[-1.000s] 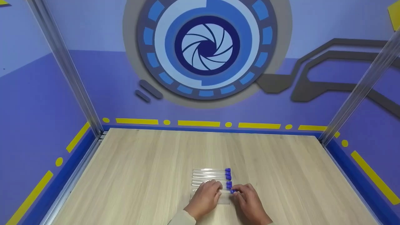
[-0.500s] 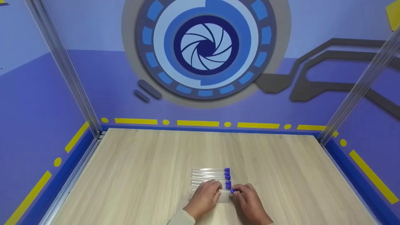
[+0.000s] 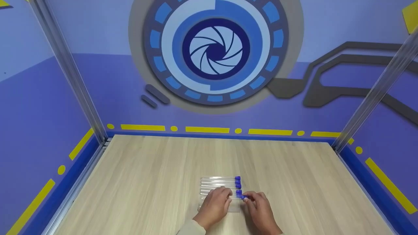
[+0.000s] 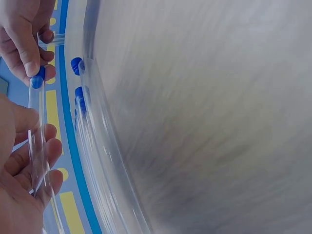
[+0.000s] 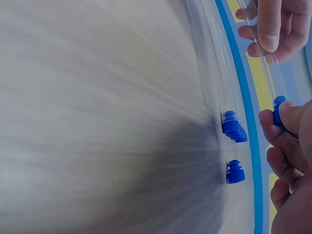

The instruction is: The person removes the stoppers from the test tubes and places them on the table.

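A clear test tube (image 4: 37,146) lies in my left hand (image 3: 214,203), held between thumb and fingers, raised above the table. At its end is a blue cap (image 5: 279,111), pinched between the thumb and index finger of my right hand (image 3: 259,207). How far the cap sits on the tube I cannot tell. Behind the hands, several capped test tubes (image 3: 218,182) lie side by side, their blue caps pointing right. Nearer to me on the table is a clear tube (image 5: 208,73) whose end shows no cap. A loose blue cap (image 5: 235,172) stands beside it in the right wrist view.
The wooden table (image 3: 156,169) extends around the tubes. Blue printed panels (image 3: 156,120) enclose it at the back and sides, with metal posts (image 3: 75,78) at the rear corners.
My right thumb and index finger have shifted slightly at the cap, which sits a little farther from me. My left hand and the tubes on the table stay in place.
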Motion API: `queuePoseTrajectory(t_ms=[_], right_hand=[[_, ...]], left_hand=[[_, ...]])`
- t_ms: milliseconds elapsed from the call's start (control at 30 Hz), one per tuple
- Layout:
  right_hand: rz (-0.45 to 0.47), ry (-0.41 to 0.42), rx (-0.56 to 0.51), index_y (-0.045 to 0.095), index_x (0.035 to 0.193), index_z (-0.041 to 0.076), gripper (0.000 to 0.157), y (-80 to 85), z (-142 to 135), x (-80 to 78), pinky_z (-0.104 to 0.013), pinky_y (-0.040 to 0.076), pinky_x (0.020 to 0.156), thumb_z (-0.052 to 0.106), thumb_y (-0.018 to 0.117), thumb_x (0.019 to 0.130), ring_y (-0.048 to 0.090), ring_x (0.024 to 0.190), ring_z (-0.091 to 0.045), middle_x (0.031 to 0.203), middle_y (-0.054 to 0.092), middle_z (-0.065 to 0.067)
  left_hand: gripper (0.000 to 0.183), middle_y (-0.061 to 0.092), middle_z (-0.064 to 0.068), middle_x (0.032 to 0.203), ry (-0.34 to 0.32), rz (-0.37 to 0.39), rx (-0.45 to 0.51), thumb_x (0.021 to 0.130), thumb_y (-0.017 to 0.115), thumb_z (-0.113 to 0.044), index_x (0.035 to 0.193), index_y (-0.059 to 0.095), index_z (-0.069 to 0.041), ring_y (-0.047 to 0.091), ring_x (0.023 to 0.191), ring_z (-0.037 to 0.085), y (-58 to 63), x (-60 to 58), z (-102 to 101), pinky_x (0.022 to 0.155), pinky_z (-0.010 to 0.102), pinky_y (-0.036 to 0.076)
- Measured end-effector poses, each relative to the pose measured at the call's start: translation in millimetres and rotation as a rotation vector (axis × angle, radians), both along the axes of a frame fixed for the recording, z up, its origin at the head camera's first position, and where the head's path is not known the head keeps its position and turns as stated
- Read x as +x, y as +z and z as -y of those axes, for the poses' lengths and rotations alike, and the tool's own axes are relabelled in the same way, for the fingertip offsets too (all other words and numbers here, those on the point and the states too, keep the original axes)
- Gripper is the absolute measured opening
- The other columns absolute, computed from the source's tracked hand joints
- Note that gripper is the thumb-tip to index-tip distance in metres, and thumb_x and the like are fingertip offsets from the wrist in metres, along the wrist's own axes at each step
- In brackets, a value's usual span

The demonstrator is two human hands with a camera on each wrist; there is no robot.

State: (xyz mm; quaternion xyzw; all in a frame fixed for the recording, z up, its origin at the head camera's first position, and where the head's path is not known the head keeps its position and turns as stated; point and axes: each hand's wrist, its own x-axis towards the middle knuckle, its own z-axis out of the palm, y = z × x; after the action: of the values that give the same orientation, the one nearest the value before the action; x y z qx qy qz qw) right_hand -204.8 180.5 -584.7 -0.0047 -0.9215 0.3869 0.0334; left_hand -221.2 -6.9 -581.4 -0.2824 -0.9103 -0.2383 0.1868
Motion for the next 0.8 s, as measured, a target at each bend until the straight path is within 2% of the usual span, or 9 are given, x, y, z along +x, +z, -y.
queuePoseTrajectory(t_ms=[100,333,500,800], right_hand=[[0.026,-0.023,0.005,0.066,0.109,0.016,0.015,1.0,2,0.2,-0.026,0.043,0.078,0.017,0.058,0.095,0.047,0.093,-0.009,0.099,0.055,0.005],[0.037,-0.079,0.001,0.065,0.106,0.017,0.013,0.9,1,1.6,-0.032,0.046,0.081,0.016,0.059,0.095,0.051,0.095,-0.012,0.100,0.055,0.002],[0.051,-0.123,-0.014,0.066,0.103,0.018,0.011,0.0,-6,1.1,-0.030,0.046,0.078,0.015,0.060,0.094,0.051,0.095,-0.013,0.101,0.055,0.001],[0.050,-0.107,0.013,0.066,0.101,0.022,0.012,-0.5,-4,1.3,-0.033,0.043,0.082,0.015,0.064,0.091,0.048,0.096,-0.012,0.101,0.057,0.004]], left_hand=[[0.010,0.060,-0.007,0.083,0.008,-0.019,0.002,0.085,0.067,-0.016,0.094,0.063,-0.016,0.057,0.075,0.007,0.1,0.7,0,0.069,0.025,0.044],[0.011,0.061,-0.007,0.085,0.037,0.005,-0.009,0.085,0.067,-0.016,0.095,0.064,-0.016,0.059,0.078,0.008,0.0,0.9,1,0.069,0.026,0.044],[0.012,0.062,-0.007,0.087,0.056,0.019,-0.006,0.085,0.067,-0.015,0.096,0.064,-0.016,0.059,0.080,0.009,1.6,-1.1,2,0.072,0.027,0.044],[0.013,0.063,-0.008,0.089,0.070,0.036,-0.019,0.084,0.068,-0.017,0.095,0.062,-0.019,0.059,0.083,0.007,2.1,-0.3,2,0.072,0.026,0.043]])
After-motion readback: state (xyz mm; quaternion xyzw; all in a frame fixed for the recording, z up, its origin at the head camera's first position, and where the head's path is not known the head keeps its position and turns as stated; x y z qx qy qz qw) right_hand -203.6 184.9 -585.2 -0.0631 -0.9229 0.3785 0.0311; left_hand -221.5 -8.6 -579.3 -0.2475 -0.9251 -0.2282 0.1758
